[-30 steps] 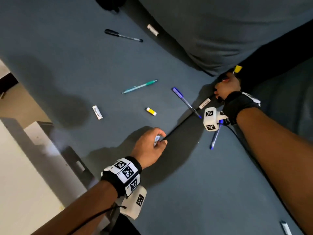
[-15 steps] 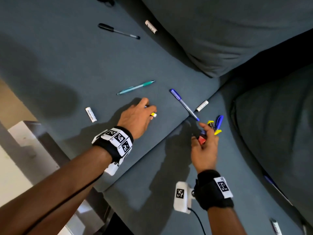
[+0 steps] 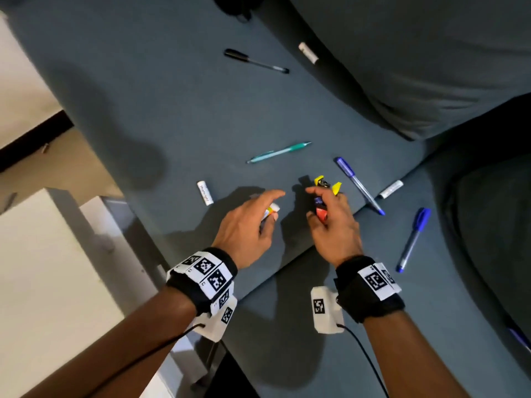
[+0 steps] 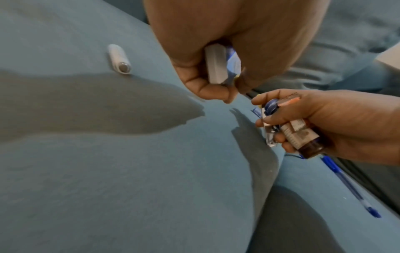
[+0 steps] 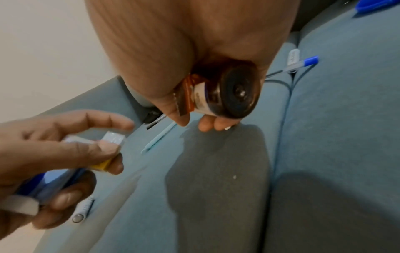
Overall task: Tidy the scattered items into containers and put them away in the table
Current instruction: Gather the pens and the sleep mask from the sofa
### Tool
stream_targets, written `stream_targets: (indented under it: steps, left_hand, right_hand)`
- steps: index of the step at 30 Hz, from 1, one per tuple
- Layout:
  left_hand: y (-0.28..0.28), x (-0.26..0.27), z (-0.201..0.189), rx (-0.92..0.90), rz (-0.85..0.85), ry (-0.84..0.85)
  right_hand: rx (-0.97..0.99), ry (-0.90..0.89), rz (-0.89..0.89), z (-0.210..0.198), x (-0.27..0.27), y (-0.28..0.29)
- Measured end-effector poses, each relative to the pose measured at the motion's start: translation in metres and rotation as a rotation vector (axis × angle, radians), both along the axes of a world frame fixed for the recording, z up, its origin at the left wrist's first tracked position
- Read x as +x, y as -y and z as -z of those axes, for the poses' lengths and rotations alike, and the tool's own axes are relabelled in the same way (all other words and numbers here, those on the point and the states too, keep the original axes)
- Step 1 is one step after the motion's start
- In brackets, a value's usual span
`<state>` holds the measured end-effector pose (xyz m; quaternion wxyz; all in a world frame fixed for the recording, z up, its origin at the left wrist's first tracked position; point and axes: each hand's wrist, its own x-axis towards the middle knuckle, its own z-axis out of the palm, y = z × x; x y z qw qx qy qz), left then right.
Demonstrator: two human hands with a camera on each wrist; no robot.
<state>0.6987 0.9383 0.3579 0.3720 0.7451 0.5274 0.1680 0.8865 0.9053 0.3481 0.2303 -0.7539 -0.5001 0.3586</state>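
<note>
My left hand (image 3: 270, 206) hovers just above the grey-blue sofa seat (image 3: 172, 110). Its thumb and fingers pinch a white-and-yellow eraser (image 3: 272, 209), with another white and blue item (image 5: 43, 184) tucked in the palm. Just to its right, my right hand (image 3: 321, 196) grips a small brown bottle (image 5: 229, 95) with a red label, plus yellow clips (image 3: 327, 183) and a clear clip (image 4: 268, 131). On the seat lie a teal pen (image 3: 278, 152), two blue pens (image 3: 359, 185) (image 3: 413, 239) and a black pen (image 3: 255, 61).
White battery-like cylinders lie at the left (image 3: 205, 192), at the seat seam (image 3: 391, 189) and far back (image 3: 308, 52). Sofa back cushions (image 3: 416, 67) rise behind and to the right. A white table (image 3: 43, 282) stands left of the sofa edge.
My left hand has lifted the yellow-and-white eraser off the seat. My right hand came back from the sofa gap with its bundle and moved left, close to the left hand.
</note>
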Motion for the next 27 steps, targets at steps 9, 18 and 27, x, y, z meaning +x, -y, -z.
stream_targets:
  steps: [9,18,27]
  left_hand:
    - [-0.024,-0.082,0.012,0.046,-0.597,0.025]
    - [-0.063,-0.09,0.024,-0.044,-0.663,0.006]
    - [-0.169,-0.131,0.032,-0.106,-0.377,-0.285]
  right_hand:
    - [-0.099,0.182,-0.117,-0.005,-0.027,-0.016]
    - [-0.188,0.277,-0.14,-0.014,-0.035,-0.024]
    - [-0.06,0.276,-0.138,-0.037,-0.024,-0.119]
